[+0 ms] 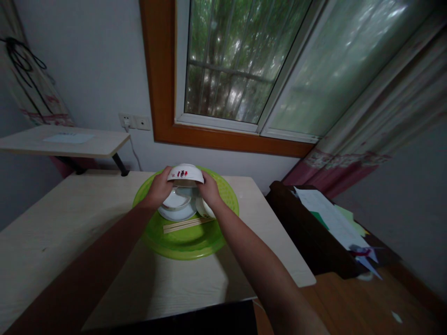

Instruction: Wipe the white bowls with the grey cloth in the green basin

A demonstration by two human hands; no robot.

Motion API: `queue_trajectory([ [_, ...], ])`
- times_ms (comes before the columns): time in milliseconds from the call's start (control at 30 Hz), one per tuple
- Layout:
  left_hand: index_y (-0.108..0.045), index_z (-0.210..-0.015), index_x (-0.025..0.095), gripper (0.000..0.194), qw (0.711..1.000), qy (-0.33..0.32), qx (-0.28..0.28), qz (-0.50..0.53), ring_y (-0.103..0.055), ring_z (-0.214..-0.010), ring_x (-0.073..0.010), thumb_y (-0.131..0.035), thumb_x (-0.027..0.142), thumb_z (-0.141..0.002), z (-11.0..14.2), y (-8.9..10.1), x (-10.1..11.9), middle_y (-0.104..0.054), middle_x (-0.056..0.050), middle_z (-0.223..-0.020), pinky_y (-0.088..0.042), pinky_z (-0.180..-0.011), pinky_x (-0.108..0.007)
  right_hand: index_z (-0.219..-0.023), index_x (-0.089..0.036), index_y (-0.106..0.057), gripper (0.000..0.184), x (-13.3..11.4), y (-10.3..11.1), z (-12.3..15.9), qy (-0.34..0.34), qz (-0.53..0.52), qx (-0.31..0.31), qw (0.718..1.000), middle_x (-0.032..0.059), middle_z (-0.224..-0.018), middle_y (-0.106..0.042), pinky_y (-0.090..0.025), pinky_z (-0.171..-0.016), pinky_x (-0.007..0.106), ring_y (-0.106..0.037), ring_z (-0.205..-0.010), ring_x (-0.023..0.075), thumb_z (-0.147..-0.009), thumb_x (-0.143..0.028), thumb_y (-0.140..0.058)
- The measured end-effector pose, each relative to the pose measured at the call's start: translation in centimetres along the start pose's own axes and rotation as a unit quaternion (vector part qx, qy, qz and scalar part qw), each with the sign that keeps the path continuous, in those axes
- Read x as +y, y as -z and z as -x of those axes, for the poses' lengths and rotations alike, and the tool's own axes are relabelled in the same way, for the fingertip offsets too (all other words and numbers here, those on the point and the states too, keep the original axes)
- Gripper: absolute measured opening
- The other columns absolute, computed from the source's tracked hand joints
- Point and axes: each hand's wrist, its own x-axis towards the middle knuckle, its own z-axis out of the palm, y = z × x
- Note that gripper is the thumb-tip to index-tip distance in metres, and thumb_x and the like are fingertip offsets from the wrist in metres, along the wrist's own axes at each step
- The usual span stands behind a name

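Note:
A white bowl (186, 172) with small red and black figures is held tilted over the far side of a round green basket (195, 253), its opening turned down towards me. My left hand (161, 186) grips the bowl's left side. On the right side my right hand (208, 187) grips it too. Below it in the basket lie a white plate (176, 215) with a white dish (176, 199) on top, and another white bowl (203, 207), partly hidden by my right hand. Several light wooden chopsticks (185, 224) lie nearer to me.
The basket stands on a light wooden table (115, 274). A raised shelf (66, 142) with a paper sheet is at the back left, near a wall socket (134, 122). Beyond the table's right edge, papers (330, 218) lie on a dark brown piece of furniture (296, 228). A window is behind.

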Motion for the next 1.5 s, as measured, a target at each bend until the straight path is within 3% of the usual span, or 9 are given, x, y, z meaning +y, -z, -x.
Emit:
queue_trajectory([
  [133, -0.064, -0.111, 0.025, 0.039, 0.999, 0.011, 0.024, -0.046, -0.068, -0.097, -0.0238, -0.046, 0.011, -0.079, 0.0, 0.3, -0.4, -0.074, -0.006, -0.103, -0.048, -0.082, -0.03, -0.119, -0.018, -0.07, 0.041, -0.6, 0.2, 0.3, 0.017, -0.011, -0.004, 1.0, 0.0069, -0.116, -0.076, -0.054, -0.1, 0.04, -0.07, -0.107, 0.0246, -0.078, -0.018, -0.063],
  [367, -0.063, -0.115, 0.025, 0.039, 0.994, 0.029, 0.046, -0.099, -0.067, -0.099, -0.0232, -0.048, 0.011, -0.081, -0.1, 0.6, -1.1, -0.074, -0.008, -0.108, -0.045, -0.081, -0.028, -0.139, -0.018, -0.053, 0.067, -1.1, 0.1, 0.6, 0.046, -0.123, -0.019, 0.991, 0.0128, -0.139, -0.064, -0.046, -0.113, 0.041, -0.061, -0.129, 0.0227, -0.074, -0.018, -0.071],
  [567, -0.061, -0.117, 0.024, 0.042, 0.988, 0.048, 0.035, -0.144, -0.067, -0.097, -0.0206, -0.046, 0.008, -0.081, -0.1, 0.8, -1.0, -0.074, -0.006, -0.107, -0.044, -0.079, -0.026, -0.137, -0.024, -0.05, 0.067, -1.0, -0.2, 0.9, 0.079, -0.194, -0.034, 0.977, 0.0106, -0.142, -0.061, -0.045, -0.115, 0.043, -0.058, -0.132, 0.0224, -0.076, -0.023, -0.077],
  [667, -0.06, -0.117, 0.024, 0.038, 0.986, 0.056, 0.033, -0.153, -0.066, -0.096, -0.0202, -0.047, 0.011, -0.085, -0.2, 0.9, -1.2, -0.074, -0.006, -0.108, -0.044, -0.078, -0.026, -0.134, -0.025, -0.054, 0.06, -1.4, 0.1, 1.3, 0.126, -0.162, -0.025, 0.978, 0.01, -0.139, -0.061, -0.047, -0.114, 0.042, -0.058, -0.129, 0.0228, -0.079, -0.03, -0.078],
  [867, -0.061, -0.119, 0.025, 0.037, 0.985, 0.04, 0.021, -0.168, -0.067, -0.101, -0.021, -0.048, 0.012, -0.087, -0.2, 0.9, -0.8, -0.074, -0.007, -0.112, -0.044, -0.083, -0.026, -0.123, -0.026, -0.065, 0.027, -2.7, 1.0, 1.7, 0.233, -0.062, -0.023, 0.97, 0.009, -0.128, -0.066, -0.047, -0.112, 0.043, -0.06, -0.123, 0.0219, -0.097, -0.032, -0.059],
  [1067, -0.059, -0.125, 0.023, 0.036, 0.984, -0.014, -0.009, -0.18, -0.067, -0.099, -0.0207, -0.049, 0.016, -0.091, 0.4, 1.0, 0.5, -0.074, -0.008, -0.111, -0.045, -0.084, -0.027, -0.122, -0.023, -0.068, 0.027, -3.6, 0.9, 2.0, 0.291, 0.008, -0.038, 0.956, 0.01, -0.126, -0.068, -0.047, -0.109, 0.042, -0.061, -0.121, 0.022, -0.099, -0.03, -0.055],
  [1267, -0.06, -0.124, 0.023, 0.035, 0.984, -0.021, -0.008, -0.179, -0.067, -0.101, -0.0212, -0.049, 0.017, -0.091, 0.5, 1.1, 0.7, -0.074, -0.009, -0.113, -0.046, -0.086, -0.028, -0.125, -0.024, -0.066, 0.028, -3.5, 0.6, 1.9, 0.292, 0.053, -0.037, 0.954, 0.0087, -0.126, -0.069, -0.046, -0.109, 0.043, -0.06, -0.121, 0.0221, -0.101, -0.03, -0.052],
  [1500, -0.06, -0.123, 0.024, 0.04, 0.984, -0.003, 0.03, -0.173, -0.067, -0.107, -0.0216, -0.048, 0.011, -0.087, 0.2, 1.1, 0.1, -0.073, -0.007, -0.118, -0.047, -0.089, -0.028, -0.111, -0.022, -0.07, 0.023, -2.9, 1.1, 1.6, 0.244, 0.048, 0.038, 0.968, 0.0072, -0.109, -0.074, -0.049, -0.098, 0.04, -0.064, -0.105, 0.0227, -0.1, -0.029, -0.051],
])
